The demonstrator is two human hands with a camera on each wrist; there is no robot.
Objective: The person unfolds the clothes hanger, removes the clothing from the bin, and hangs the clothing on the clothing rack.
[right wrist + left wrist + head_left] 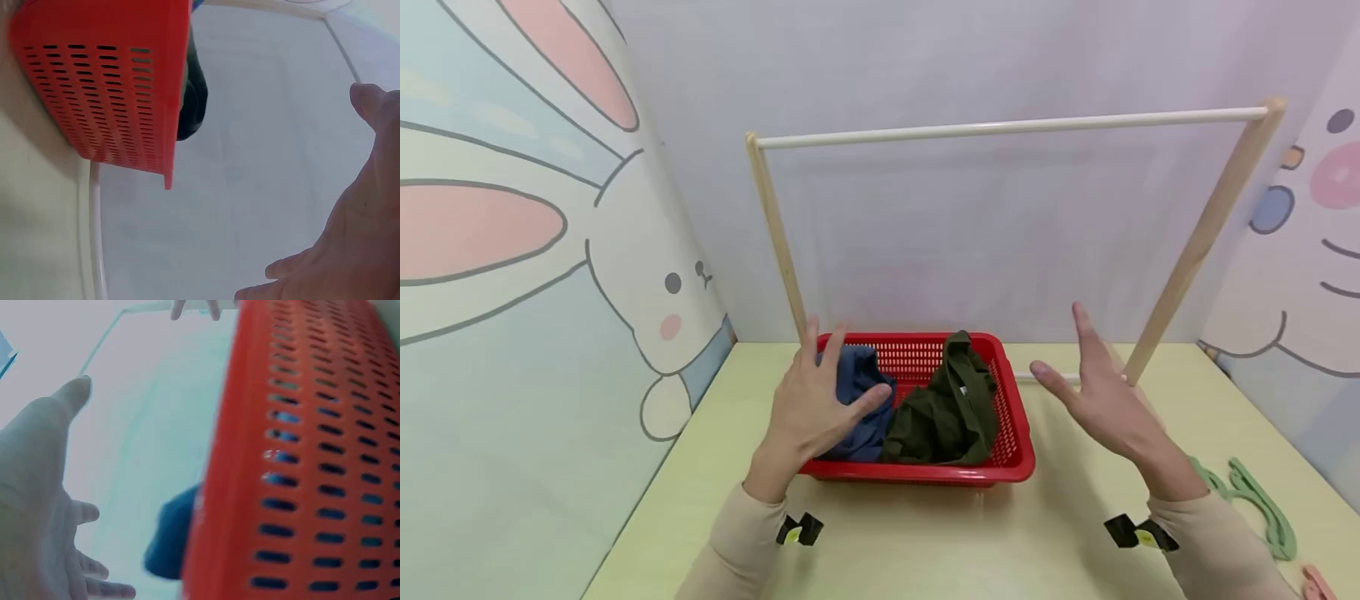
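A red plastic basket with slotted walls stands on the table, also seen close up in both wrist views. Inside it, a crumpled blue cloth lies on the left and a dark green garment on the right. My left hand hovers over the basket's left end, fingers spread and holding nothing; it hides part of the blue cloth. To the right of the basket, my right hand is raised in the air with its thumb and fingers apart, and it too holds nothing.
Behind the basket rises a rack with wooden side posts and a white top rod. Green clothes hangers lie at the right of the table, with a pink piece near the front. Walls with cartoon drawings enclose the sides.
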